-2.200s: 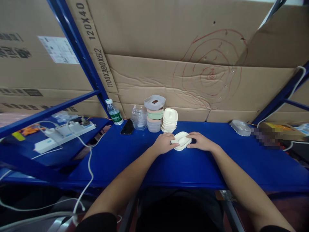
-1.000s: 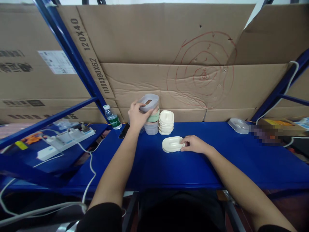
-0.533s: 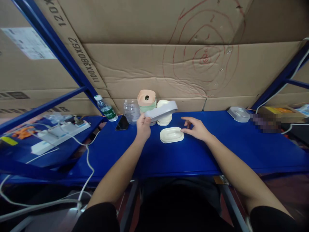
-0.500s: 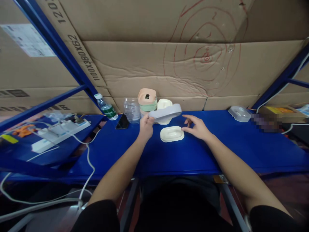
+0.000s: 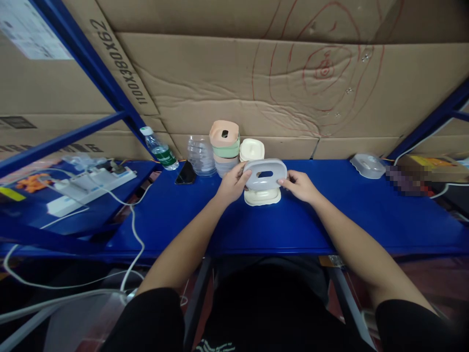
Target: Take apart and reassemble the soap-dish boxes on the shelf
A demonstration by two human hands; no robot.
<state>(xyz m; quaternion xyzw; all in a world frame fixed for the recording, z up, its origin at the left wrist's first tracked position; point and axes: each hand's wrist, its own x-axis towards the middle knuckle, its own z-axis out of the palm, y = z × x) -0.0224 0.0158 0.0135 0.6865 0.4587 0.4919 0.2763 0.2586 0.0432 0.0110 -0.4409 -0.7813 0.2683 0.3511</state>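
A grey oval plastic piece (image 5: 276,182) with a slot in its middle is tilted up between both hands. My left hand (image 5: 233,184) grips its left end, and my right hand (image 5: 298,186) pinches its right end. Beneath and partly behind it, a cream oval dish (image 5: 263,197) lies on the blue table. Just behind stand cream pieces (image 5: 252,148), and to their left rises a stack of pink, green and grey pieces (image 5: 224,142).
Left of the stack are clear plastic containers (image 5: 201,157), a black phone (image 5: 186,173) and a water bottle (image 5: 160,150). A transparent lid (image 5: 368,165) sits at the right rear of the blue table (image 5: 271,234). A power strip (image 5: 91,190) with cables lies far left.
The grey piece has turned so its slot faces me, above the cream dish. My right hand has closed on its right end. The view has tilted down slightly.
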